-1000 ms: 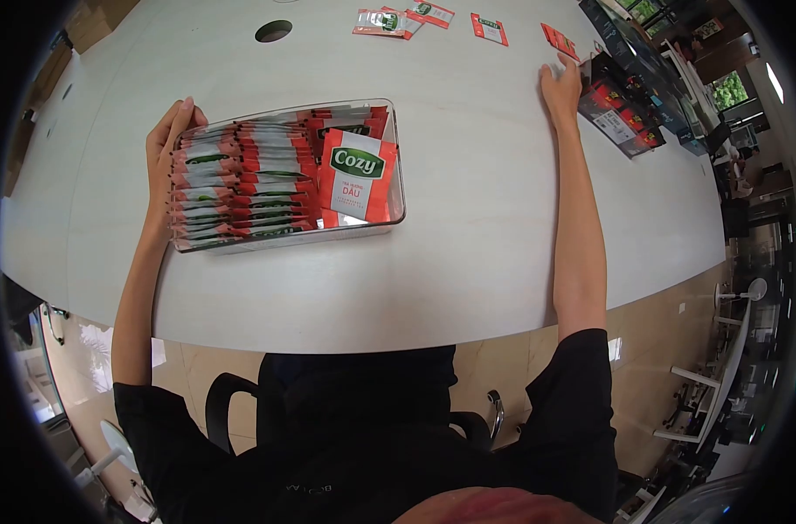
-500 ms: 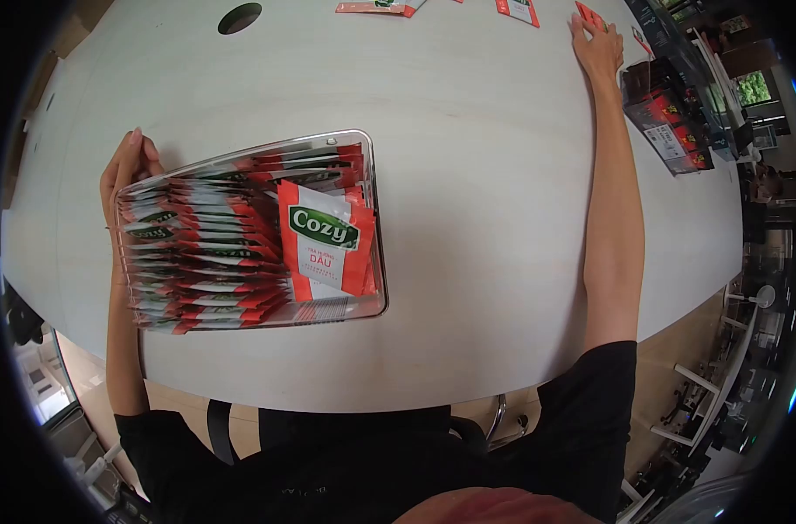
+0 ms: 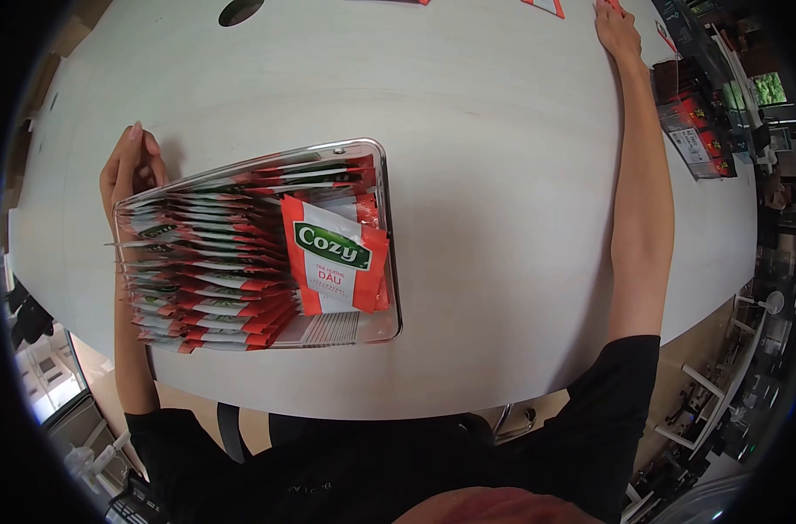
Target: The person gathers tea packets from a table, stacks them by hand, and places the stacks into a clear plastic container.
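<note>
A clear plastic box (image 3: 393, 262) lies on the white table, filled with rows of upright red and white sachets (image 3: 232, 288). On their right rests a flat Cozy sachet (image 3: 332, 255) with its label up. My left hand (image 3: 134, 166) is at the box's far left corner, fingers curled against its side; part of the hand is behind the box. At the table's far right, my right arm is stretched out and my right hand (image 3: 619, 31) has its fingers closed on a red sachet (image 3: 614, 6), mostly cut off by the top edge.
More sachets (image 3: 545, 7) lie at the table's far edge. Beside my right forearm stands a dark box with red packets (image 3: 697, 140), near a dark carton (image 3: 691, 44). A round hole (image 3: 240, 11) is in the table (image 3: 494, 175) at the back left.
My right hand has moved slightly farther up and right in view, with its fingers closer together. The view has shifted, so the clear box appears slightly lower and farther right.
</note>
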Tool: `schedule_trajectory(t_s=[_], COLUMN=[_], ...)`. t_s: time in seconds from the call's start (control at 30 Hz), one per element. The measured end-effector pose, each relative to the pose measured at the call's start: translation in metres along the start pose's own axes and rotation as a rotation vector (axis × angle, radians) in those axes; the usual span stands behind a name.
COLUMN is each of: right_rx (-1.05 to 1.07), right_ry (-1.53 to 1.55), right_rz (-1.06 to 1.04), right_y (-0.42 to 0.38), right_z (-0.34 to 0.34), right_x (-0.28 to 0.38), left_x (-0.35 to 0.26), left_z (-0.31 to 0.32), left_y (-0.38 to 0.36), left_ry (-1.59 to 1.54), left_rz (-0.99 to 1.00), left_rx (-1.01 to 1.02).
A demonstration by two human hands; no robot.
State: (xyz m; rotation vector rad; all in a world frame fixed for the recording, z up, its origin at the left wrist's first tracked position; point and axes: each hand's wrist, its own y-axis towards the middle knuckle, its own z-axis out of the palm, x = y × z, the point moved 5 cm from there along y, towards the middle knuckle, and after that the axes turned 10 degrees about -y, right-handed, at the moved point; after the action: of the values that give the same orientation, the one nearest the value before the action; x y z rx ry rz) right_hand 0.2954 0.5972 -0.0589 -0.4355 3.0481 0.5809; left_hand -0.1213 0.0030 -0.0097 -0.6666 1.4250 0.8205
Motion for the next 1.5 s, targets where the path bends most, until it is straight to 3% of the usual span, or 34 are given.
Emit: schedule_trajectory(t_s=[0.37, 0.53, 0.67, 0.8, 0.97, 1.03, 1.1, 1.2, 1.27, 1.37, 1.47, 1.5], right_rx=[-0.041, -0.15, -0.299, -0.37, -0.372, -0.23, -0.108, 0.11, 0.203, 0.192, 0.166, 0.176], right_ry=[0.093, 0.378, 0.286, 0.457, 0.683, 0.946, 1.016, 1.078, 1.076, 1.024, 0.981, 1.068], right_rz=[-0.151, -0.451, -0.522, -0.455, -0.534, -0.497, -0.436, -0.375, -0.37, -0.374, -0.523, -0.488], right_y=[-0.116, -0.204, -0.269, -0.314, -0.327, -0.331, -0.341, -0.367, -0.394, -0.433, -0.452, -0.458], right_z=[-0.082, -0.135, -0.177, -0.212, -0.212, -0.214, -0.224, -0.244, -0.25, -0.257, -0.267, -0.267], right_x=[0.033, 0.077, 0.105, 0.119, 0.129, 0.134, 0.133, 0.122, 0.117, 0.115, 0.125, 0.13], left_x=[0.001, 0.001, 0.004, 0.003, -0.033, -0.059, -0.083, -0.076, -0.042, -0.013, -0.028, -0.037], left_z=[0.008, 0.01, 0.013, 0.009, -0.008, -0.022, -0.031, -0.022, 0.0, 0.055, 0.087, 0.095], left_y=[0.005, 0.001, 0.0, 0.004, -0.015, -0.031, -0.081, -0.178, -0.235, -0.273, -0.264, -0.258], left_ry=[0.029, 0.066, 0.045, 0.041, 0.317, 0.434, 0.419, 0.123, -0.081, 0.029, 0.228, 0.238], left_rz=[0.045, 0.043, 0.068, 0.168, 0.379, 0.543, 0.743, 0.715, 0.616, 0.478, 0.536, 0.568], left_rx=[0.261, 0.284, 0.32, 0.376, 0.221, 0.113, -0.049, -0.143, 0.034, 0.241, 0.322, 0.367])
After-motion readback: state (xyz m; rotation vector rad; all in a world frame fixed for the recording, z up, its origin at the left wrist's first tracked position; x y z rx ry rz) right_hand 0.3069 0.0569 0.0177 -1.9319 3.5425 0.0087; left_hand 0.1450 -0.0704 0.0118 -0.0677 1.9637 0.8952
